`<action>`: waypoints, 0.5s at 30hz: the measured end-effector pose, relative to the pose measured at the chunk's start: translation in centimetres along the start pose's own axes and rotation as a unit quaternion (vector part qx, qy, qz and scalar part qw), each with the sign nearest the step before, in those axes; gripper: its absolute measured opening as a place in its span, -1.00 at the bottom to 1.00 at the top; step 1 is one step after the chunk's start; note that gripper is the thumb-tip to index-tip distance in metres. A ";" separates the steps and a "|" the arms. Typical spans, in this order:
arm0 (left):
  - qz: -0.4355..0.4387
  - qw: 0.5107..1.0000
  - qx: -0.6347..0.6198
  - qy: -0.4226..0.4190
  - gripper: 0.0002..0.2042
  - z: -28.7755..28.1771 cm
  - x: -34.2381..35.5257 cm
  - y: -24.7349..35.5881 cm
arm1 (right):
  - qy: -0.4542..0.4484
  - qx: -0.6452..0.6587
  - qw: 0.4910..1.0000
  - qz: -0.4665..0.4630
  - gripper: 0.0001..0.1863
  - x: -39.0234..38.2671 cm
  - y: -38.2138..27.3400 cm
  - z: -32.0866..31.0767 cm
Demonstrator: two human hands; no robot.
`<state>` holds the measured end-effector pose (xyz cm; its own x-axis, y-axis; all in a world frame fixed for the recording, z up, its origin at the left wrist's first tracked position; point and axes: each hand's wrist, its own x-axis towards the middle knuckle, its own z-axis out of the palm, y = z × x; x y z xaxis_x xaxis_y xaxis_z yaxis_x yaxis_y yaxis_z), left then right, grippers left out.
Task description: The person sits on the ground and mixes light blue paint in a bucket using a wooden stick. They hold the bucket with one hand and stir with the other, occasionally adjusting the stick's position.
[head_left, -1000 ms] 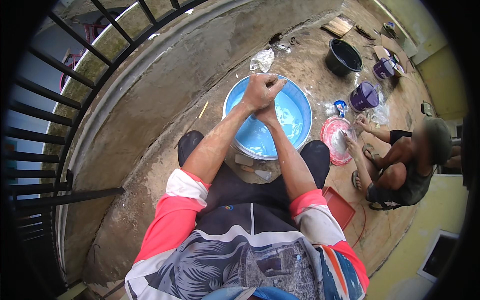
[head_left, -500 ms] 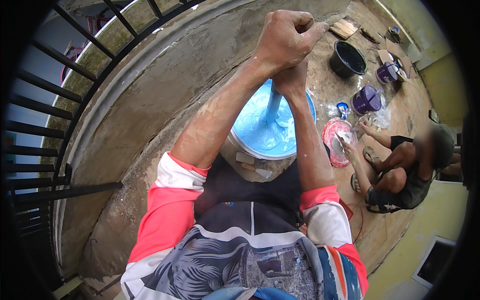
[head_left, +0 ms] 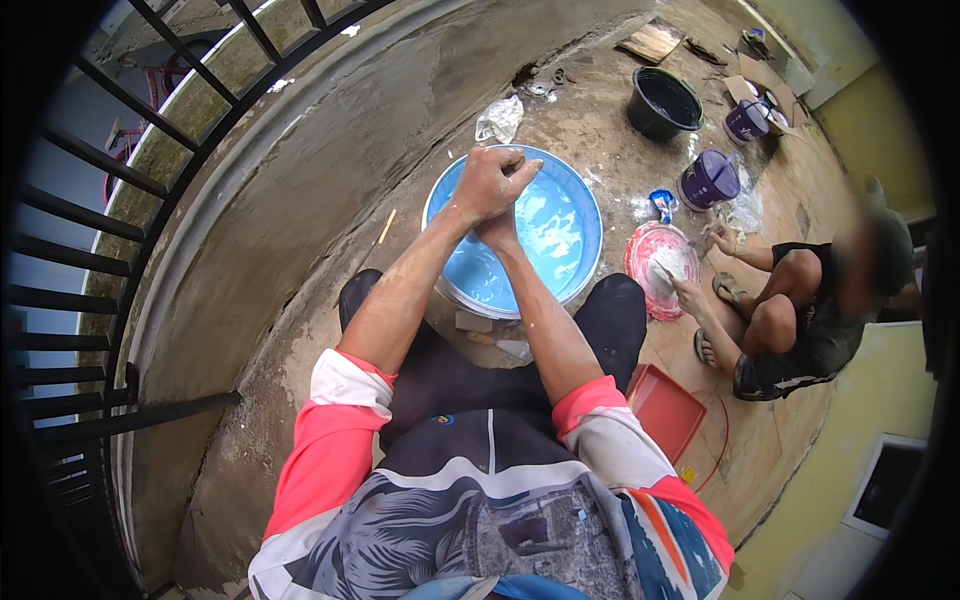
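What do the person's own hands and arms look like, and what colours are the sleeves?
The left hand and right hand wear no gloves. Pale smudges mark the forearms, and no watch shows. The sleeves are bright pink-red and white, with pink-red edges, ending near the elbows.

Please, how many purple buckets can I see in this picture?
2. One purple bucket stands near the blue packet; the other purple bucket stands farther away, beside the cardboard, which might hide more.
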<state>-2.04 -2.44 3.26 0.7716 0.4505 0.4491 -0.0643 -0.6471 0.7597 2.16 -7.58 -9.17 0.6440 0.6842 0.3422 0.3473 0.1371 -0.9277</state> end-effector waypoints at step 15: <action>-0.024 0.939 -0.304 0.159 -0.64 -5.0 4.4 5.3 | -0.096 -0.118 0.988 -0.015 -0.67 6.0 -14.0 -4.3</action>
<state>-2.21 -0.82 11.64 0.5607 0.6940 0.4517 -0.4584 -0.1941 0.8673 4.02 -8.49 6.52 0.4973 0.8092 0.3128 0.5279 0.0039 -0.8493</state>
